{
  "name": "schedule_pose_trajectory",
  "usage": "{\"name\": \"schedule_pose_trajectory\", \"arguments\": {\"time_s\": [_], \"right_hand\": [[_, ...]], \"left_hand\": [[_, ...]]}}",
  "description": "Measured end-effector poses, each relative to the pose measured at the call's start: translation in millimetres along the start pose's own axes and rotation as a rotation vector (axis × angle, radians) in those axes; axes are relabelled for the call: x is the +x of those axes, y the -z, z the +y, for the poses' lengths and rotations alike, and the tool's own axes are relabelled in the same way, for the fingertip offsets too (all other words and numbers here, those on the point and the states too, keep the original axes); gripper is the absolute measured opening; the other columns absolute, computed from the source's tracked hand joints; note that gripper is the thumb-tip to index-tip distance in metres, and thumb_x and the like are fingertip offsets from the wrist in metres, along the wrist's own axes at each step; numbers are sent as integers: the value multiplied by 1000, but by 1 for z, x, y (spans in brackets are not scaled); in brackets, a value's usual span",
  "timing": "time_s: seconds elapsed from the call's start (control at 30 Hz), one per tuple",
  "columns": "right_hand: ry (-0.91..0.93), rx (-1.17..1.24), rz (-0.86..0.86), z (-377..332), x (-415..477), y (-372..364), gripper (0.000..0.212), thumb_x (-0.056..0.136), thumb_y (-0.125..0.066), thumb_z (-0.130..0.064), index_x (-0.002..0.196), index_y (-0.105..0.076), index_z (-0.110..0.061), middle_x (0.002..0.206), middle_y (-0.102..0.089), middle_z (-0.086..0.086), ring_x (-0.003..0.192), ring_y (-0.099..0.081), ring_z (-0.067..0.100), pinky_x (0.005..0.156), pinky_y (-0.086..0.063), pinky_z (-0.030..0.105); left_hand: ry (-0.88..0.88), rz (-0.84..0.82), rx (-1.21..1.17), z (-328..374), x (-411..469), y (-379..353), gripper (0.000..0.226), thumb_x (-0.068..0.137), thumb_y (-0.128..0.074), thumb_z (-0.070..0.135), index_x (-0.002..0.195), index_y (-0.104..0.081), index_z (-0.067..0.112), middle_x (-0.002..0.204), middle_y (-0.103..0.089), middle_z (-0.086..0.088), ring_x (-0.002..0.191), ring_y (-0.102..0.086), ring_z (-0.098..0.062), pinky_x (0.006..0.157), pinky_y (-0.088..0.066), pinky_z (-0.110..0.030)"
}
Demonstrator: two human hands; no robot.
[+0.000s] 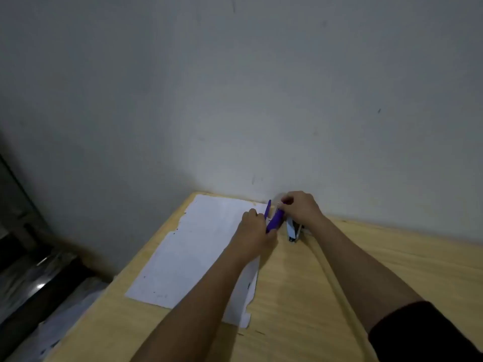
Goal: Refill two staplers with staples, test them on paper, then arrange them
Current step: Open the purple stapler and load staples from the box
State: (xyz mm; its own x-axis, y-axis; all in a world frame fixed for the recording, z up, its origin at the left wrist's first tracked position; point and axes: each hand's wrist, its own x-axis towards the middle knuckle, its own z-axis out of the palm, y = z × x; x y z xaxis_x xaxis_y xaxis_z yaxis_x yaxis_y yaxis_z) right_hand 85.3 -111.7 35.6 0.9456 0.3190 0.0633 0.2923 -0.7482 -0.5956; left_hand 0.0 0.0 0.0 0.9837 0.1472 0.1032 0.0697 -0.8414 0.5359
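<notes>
The person's right hand (pixel 302 209) and left hand (pixel 254 237) meet at the far edge of the bench, close to the wall. The left hand's fingers (pixel 251 214) are wrapped round the body of a purple plastic stapler (pixel 274 221), which stands hinged open, its top arm raised away from the base. The right hand's fingers are curled over the stapler's far end and pinch a small bright piece (pixel 279 204). It is too small to name with certainty, though it is probably a strip of staples. Just right of the purple plastic stapler, beneath the right wrist, a white and dark stapler (pixel 292 229) lies closed on the bench, touched by neither hand.

The step in hand looks like the refill of the first stapler. The next move calls for the strip to be set straight into the open channel while the left hand steadies the base, and then for the top arm to be pressed shut. The second refill, the paper tests and the arranging seem not yet done.

A plain grey-white wall (pixel 235 87) fills most of the view. Below it is the pale wooden bench (pixel 392 259), crossed by a pale raised strip (pixel 337 288), cord or seam, which is unclear. White paper sheets with ragged edges (pixel 198 246) lie under the left forearm. Dark, shiny, blurred shapes (pixel 31 270) sit low at the left.
</notes>
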Motion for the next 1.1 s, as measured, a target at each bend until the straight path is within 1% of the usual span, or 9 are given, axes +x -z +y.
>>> {"name": "schedule_pose_trajectory", "arguments": {"time_s": [0.13, 0.2, 0.3, 0.4, 0.5, 0.63, 0.8, 1.0, 1.1], "right_hand": [[21, 197, 92, -10, -3, 5, 21, 87, -61, -15, 104, -65, -2, 108, -66, 12, 101, -60, 24, 83, -46, 25], [2, 383, 135, -19, -5, 13, 21, 85, -64, -12, 104, -63, -1, 109, -64, 15, 101, -62, 27, 90, -51, 31], [4, 601, 185, -29, -15, 35, 21, 79, -70, -7, 99, -63, -3, 97, -64, 12, 90, -63, 23, 87, -56, 40], [108, 521, 193, -39, -29, 59, 26, 76, -74, -12, 100, -65, -7, 92, -64, 3, 86, -61, 16, 83, -53, 30], [201, 452, 143, -46, -50, 82, 25, 75, -75, -11, 98, -67, -8, 90, -66, 3, 84, -63, 15, 78, -52, 25], [297, 379, 43, -43, -78, 108, 24, 75, -74, -5, 98, -68, -9, 93, -70, 5, 88, -67, 18, 84, -55, 29], [344, 244, -6, -32, -104, 120, 24, 79, -70, -5, 102, -69, -10, 94, -68, 1, 88, -65, 15, 82, -52, 24], [321, 376, 151, -22, -119, 138, 25, 81, -67, -2, 105, -68, -9, 96, -68, 4, 87, -65, 14, 83, -50, 21], [316, 453, 215, -18, -123, 147, 26, 83, -64, -2, 108, -66, -8, 98, -66, 5, 92, -64, 18, 86, -51, 26]], "left_hand": [[-8, 55, -149, -6, -3, 11, 48, 91, -58, 26, 131, -42, 4, 122, -47, -14, 109, -50, -20, 80, -48, -24], [-28, 74, -251, -1, -4, 20, 45, 92, -57, 24, 130, -42, 6, 123, -46, -12, 101, -50, -15, 76, -46, -19], [-27, 110, -462, 13, -9, 36, 43, 89, -62, 18, 126, -45, 6, 117, -53, -9, 93, -54, -14, 70, -46, -15], [20, 7, -810, 32, -16, 48, 49, 87, -65, 13, 130, -41, 5, 108, -59, -10, 89, -61, -19, 79, -53, -28], [10, -95, -1092, 46, -25, 50, 43, 89, -63, 14, 127, -42, 10, 100, -66, -11, 90, -67, -25, 90, -53, -41], [-52, -131, -1331, 56, -40, 41, 32, 91, -60, 14, 121, -50, 10, 102, -70, -17, 97, -69, -30, 90, -55, -36], [-111, -151, -1387, 71, -56, 22, 13, 93, -56, 13, 103, -57, 5, 98, -70, -14, 91, -71, -24, 81, -57, -27], [-75, -103, -1578, 89, -65, 4, 19, 95, -53, 13, 110, -55, 2, 110, -66, -20, 99, -68, -27, 79, -56, -23], [-54, -88, -1629, 94, -67, 6, 27, 95, -52, 16, 117, -52, 0, 115, -64, -23, 91, -70, -23, 66, -56, -19]]}}
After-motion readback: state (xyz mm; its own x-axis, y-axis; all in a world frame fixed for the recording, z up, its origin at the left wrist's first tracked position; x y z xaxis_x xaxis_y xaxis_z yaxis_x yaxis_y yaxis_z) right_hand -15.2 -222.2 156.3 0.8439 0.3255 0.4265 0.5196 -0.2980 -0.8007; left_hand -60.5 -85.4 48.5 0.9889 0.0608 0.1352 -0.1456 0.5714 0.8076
